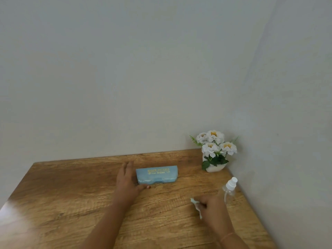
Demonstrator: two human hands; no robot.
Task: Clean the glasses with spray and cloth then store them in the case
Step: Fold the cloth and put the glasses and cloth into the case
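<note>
We see the closed case [156,174] at frame centre, glasses unseen, probably inside, left grip [126,178] spread flat at its left end, right grip [212,205] lower right pinching the cloth [196,205] near the spray bottle [230,190]; we'd hold the case steady and check the lid sits shut.
</note>
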